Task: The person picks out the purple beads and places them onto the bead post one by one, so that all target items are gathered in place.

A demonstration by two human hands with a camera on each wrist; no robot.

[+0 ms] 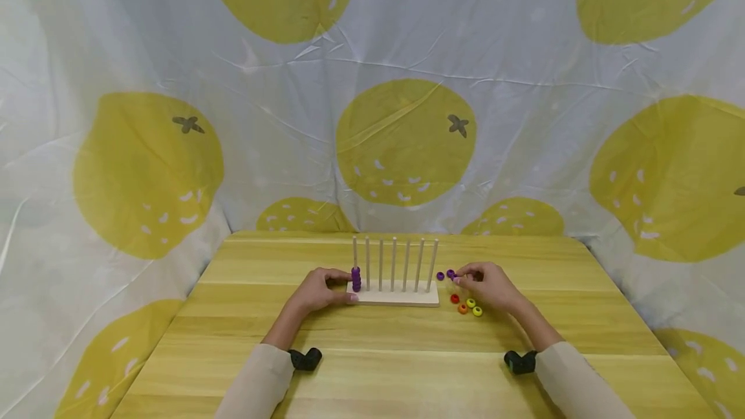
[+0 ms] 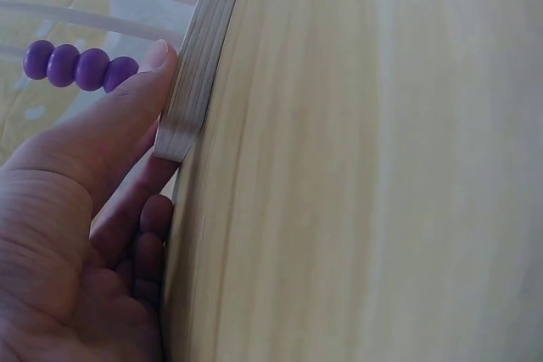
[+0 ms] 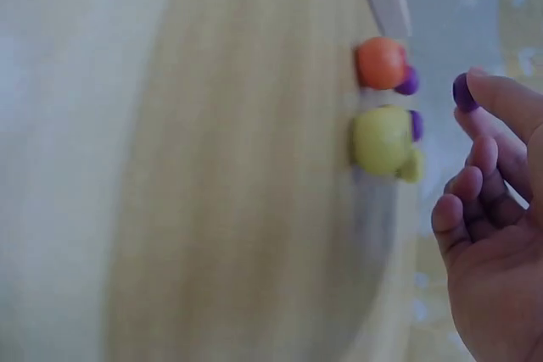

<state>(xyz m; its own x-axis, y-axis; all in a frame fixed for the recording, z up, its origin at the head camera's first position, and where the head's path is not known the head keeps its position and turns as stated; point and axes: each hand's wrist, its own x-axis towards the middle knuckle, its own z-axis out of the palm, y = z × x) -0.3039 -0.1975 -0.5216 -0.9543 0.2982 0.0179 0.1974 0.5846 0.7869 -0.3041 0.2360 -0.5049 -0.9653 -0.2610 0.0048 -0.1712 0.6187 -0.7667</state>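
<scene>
My left hand (image 1: 314,291) grips the left end of a wooden peg stand's base (image 1: 398,298); its thumb lies at the front edge, its fingers around the end. A stack of purple beads (image 2: 76,67) sits on the leftmost upright peg; the other pegs are bare. Right of the stand, my right hand (image 1: 493,286) pinches a purple bead (image 3: 463,93) between thumb and index finger, raised off the table. Loose beads lie near that hand: purple beads (image 1: 440,276) behind, a red bead (image 1: 454,299), an orange bead (image 1: 462,308) and yellow beads (image 1: 477,311) in front.
The stand and beads rest on a wooden table (image 1: 407,374), towards its far side. A pale cloth with large yellow fruit prints (image 1: 401,141) hangs behind the table and along both sides. Each sleeve has a black device (image 1: 306,359) at the wrist.
</scene>
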